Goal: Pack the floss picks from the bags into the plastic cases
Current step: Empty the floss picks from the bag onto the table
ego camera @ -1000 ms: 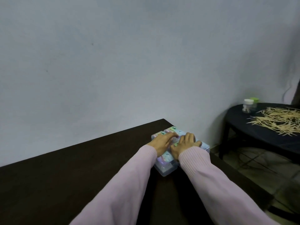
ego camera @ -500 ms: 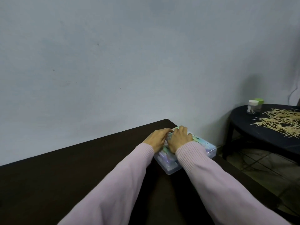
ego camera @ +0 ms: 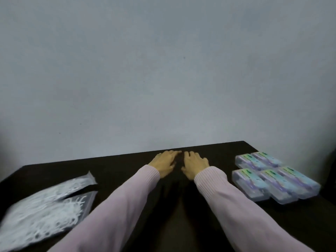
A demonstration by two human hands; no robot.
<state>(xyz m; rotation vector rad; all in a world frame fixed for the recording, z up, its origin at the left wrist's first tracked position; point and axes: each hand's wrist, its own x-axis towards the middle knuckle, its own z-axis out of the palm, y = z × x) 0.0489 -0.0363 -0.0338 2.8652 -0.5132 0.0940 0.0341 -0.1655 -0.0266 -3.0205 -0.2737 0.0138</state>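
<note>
You're working on a dark table (ego camera: 118, 164) set against a pale wall (ego camera: 163, 70), nothing else on it but task items. Two clear bags (ego camera: 43, 206) of white floss picks (ego camera: 54, 213) lie flat at the near left, overlapped, looks like still full; blur hides whether they're sealed. Five plastic cases (ego camera: 272, 177) sit grouped at the far right, two behind and three in front, touching each other, lids appear down; can't tell what's inside through the tinted plastic. Your sleeves (ego camera: 127, 202) run up the middle. Left hand (ego camera: 164, 163) and right hand (ego camera: 195, 165) are side by side at the far centre of the table, palms down, fingers relaxed and loosely spread, holding nothing, well apart from both bags and cases. My read: you're between steps, packing of the next case not yet started. Next move likely needs one hand out right to pull a case to centre and pop its lid, the other left for a bag. Watch the bags: floppy, picks will spill if you tip one open-end down.
</note>
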